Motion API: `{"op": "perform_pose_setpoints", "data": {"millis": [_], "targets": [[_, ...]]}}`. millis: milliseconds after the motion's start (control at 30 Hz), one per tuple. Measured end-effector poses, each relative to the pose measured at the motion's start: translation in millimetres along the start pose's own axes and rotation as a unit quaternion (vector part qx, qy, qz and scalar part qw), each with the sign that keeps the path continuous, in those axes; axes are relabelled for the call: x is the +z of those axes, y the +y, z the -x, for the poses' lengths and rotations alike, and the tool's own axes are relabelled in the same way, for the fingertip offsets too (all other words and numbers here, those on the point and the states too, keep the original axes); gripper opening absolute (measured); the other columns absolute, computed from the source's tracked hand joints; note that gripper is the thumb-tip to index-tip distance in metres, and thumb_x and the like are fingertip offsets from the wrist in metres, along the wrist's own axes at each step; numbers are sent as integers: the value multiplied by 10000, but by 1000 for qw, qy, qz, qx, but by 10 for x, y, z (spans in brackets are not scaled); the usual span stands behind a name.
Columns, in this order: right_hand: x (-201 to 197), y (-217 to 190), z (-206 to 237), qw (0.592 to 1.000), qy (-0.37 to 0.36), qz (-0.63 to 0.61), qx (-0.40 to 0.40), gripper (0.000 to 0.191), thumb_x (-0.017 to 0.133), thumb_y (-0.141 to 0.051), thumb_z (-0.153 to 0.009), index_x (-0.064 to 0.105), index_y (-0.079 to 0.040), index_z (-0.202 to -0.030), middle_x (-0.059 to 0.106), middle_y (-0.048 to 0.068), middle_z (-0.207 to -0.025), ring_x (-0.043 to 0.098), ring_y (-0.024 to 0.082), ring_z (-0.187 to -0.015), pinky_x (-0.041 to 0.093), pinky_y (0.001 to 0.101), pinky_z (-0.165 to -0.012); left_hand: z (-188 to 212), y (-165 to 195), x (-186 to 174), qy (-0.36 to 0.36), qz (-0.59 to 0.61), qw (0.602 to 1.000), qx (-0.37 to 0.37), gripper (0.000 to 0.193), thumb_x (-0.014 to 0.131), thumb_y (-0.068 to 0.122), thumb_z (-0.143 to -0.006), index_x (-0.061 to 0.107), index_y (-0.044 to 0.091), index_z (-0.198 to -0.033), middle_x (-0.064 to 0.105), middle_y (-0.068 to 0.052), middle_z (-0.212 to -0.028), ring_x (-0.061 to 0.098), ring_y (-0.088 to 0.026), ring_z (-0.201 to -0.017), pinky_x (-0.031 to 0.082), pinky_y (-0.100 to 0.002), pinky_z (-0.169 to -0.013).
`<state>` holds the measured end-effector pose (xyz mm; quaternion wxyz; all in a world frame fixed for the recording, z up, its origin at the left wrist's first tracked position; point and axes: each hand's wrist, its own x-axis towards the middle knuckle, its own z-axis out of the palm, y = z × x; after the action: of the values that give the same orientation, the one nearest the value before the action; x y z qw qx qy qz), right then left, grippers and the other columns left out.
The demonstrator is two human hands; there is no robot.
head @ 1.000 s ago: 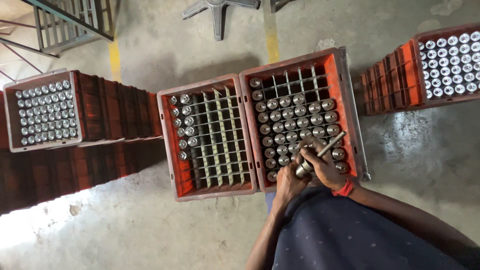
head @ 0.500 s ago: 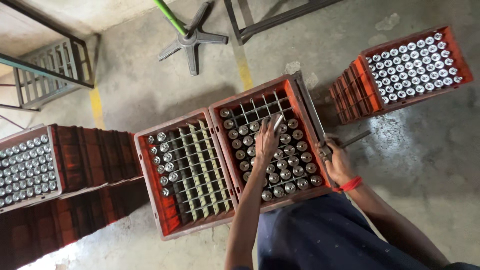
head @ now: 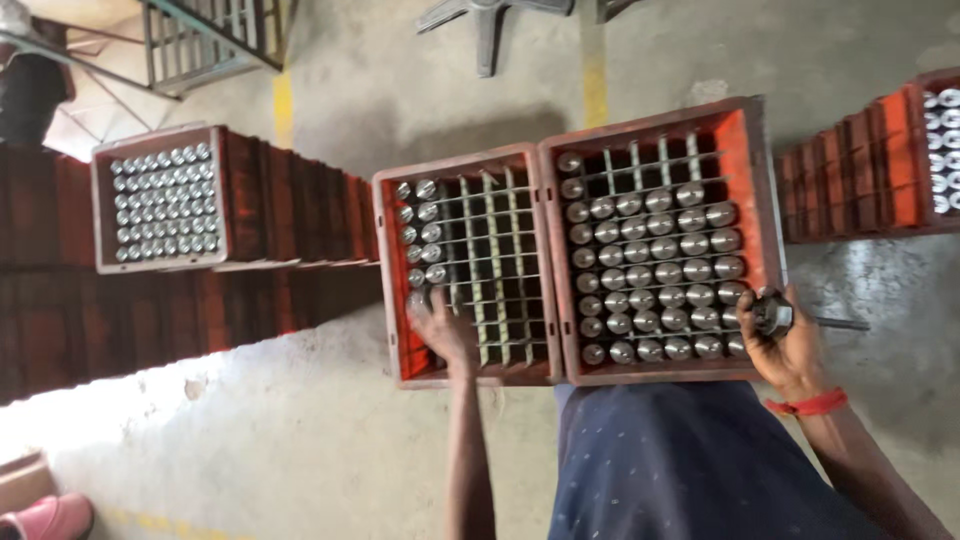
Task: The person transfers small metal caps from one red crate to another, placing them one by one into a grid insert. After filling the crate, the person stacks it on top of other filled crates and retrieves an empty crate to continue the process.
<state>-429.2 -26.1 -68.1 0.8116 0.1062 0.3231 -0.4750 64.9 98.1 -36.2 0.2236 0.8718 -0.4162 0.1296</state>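
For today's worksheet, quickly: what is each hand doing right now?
Left hand: open, blurred, over the left crate, holding nothing visible.
Right hand: closed around a metal tool at the right crate's corner.

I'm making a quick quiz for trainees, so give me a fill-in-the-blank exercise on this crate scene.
1. The right hand holds a metal ____ with a thin rod.
2. The left hand reaches into the ____ of the two middle crates, the left crate.
3. The right crate is ____ in colour.
4. A red ____ sits on the right wrist.

Missing words: tool; emptier; orange; band
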Motion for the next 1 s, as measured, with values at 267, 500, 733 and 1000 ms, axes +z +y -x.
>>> {"op": "perform_pose_setpoints", "data": {"millis": [267, 500, 733, 1000], "targets": [[262, 736, -187, 951, 2, 310, 5, 318, 548, -367, -1081, 616, -62, -1025, 688, 96, -1012, 695, 266, -980, 607, 444, -840, -304, -698, -8, -96, -71, 993, -24, 456, 839, 322, -825, 695, 131, -1214, 429, -186, -1535, 340, -396, -1476, 355, -591, -1105], [197, 970, 44, 925, 45, 375, -36, 185, 594, -253, -1067, 653, -80, -1097, 700, 110, -987, 683, 233, -921, 546, 369, -801, -199, -625, -735, 44, 285, 957, 25, 446, 906, 263, -797, 697, 80, -1145, 682, -129, -1241, 619, -295, -1251, 510, -486, -1081], [607, 1511, -111, 900, 32, 425, -93, 216, 661, -125, -935, 732, -85, -1135, 743, 7, -1092, 678, 107, -1049, 501, 272, -946, 521, 1031, -225, -266, 591, 719, -252, 170, 736, 49, -880, 568, 56, -855, 579, -1, -731, 523, -92, -620, 421, -280, -530], [1126, 1385, 184, 895, -75, 423, -120, 104, 627, -125, -993, 628, -48, -1063, 669, 68, -839, 644, 132, -749, 539, 310, -676, 974, 1994, -482, -459, 354, 813, -46, 361, 819, 170, -762, 744, 36, -1089, 776, -174, -895, 732, -246, -800, 572, -401, -725]]}}
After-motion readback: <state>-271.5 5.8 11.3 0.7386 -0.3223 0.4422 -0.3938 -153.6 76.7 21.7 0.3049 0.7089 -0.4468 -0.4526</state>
